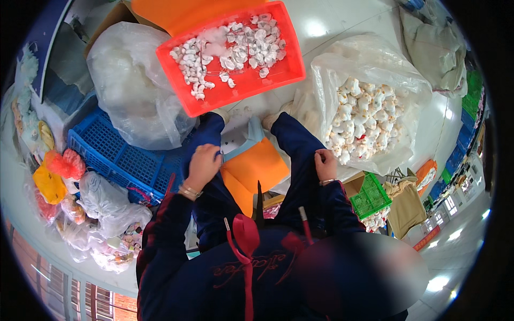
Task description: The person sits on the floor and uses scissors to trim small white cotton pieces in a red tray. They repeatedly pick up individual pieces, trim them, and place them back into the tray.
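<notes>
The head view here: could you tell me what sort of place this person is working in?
Probably a small toy or craft workshop floor: a red tray of small white pieces, a big clear bag of white plush figures, and a blue crate beside the seated person.

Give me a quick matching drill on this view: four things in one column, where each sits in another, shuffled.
Things:
1. red plastic tray of small white pieces
2. clear plastic bag of white plush toys
3. blue plastic crate
4. green plastic basket

Places:
A. lower right, by the right elbow
B. upper right
C. left of the left hand
D. top centre

Pairs: 1-D, 2-B, 3-C, 4-A
</notes>
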The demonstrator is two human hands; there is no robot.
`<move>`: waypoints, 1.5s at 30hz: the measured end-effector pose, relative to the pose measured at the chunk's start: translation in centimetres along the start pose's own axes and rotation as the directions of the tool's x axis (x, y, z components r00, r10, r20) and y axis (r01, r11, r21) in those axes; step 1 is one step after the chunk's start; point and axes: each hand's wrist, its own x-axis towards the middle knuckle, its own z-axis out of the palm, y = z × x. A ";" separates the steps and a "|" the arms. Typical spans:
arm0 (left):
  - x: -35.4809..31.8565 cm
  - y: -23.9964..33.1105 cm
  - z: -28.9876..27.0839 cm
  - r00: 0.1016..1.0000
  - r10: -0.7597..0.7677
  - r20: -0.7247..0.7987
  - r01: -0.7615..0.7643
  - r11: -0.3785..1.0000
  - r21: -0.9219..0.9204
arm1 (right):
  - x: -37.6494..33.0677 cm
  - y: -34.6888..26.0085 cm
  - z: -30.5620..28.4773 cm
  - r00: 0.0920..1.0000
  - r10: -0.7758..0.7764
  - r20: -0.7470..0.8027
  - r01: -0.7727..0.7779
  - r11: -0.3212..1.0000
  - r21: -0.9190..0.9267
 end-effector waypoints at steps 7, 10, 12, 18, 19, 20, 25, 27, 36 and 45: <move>6.6 1.4 22.5 0.854 0.206 0.477 -0.299 0.946 0.126 | 4.3 1.1 -0.8 0.974 -0.203 -0.106 0.194 0.977 -0.086; 6.9 2.3 28.4 0.841 0.309 0.443 -0.456 0.847 0.275 | 5.3 1.6 -1.2 0.972 -0.183 -0.145 0.163 0.976 -0.141; 6.9 1.8 32.2 0.830 0.344 0.438 -0.512 0.781 0.357 | 6.3 2.7 -1.3 0.971 -0.197 -0.138 0.166 0.964 -0.207; 8.4 0.1 36.2 0.772 0.213 0.599 -0.494 0.794 0.355 | 8.6 3.3 -1.0 0.965 -0.217 -0.147 0.159 0.931 -0.328; 8.6 0.2 36.3 0.746 0.187 0.640 -0.492 0.803 0.338 | 8.9 3.7 -1.1 0.966 -0.202 -0.161 0.145 0.940 -0.308; 9.0 0.3 36.4 0.718 0.162 0.677 -0.488 0.811 0.322 | 9.2 4.1 -1.3 0.966 -0.188 -0.175 0.133 0.949 -0.286; 9.9 -0.1 33.2 0.792 0.108 0.600 -0.202 0.975 0.092 | 10.1 6.5 -2.0 0.951 -0.170 -0.259 0.108 0.965 -0.237; 11.0 -2.2 27.1 0.723 0.209 0.658 -0.295 0.955 0.022 | 10.3 7.5 -2.2 0.941 -0.172 -0.291 0.115 0.972 -0.203; 12.6 -9.9 27.1 0.429 0.017 0.903 -0.585 0.767 0.264 | 8.7 9.9 0.9 0.800 -0.281 -0.530 0.254 0.959 -0.126; 10.1 -6.6 27.6 0.721 -0.020 0.692 -0.510 0.661 0.551 | 4.3 13.3 3.0 0.558 -0.432 -0.708 0.494 0.859 -0.135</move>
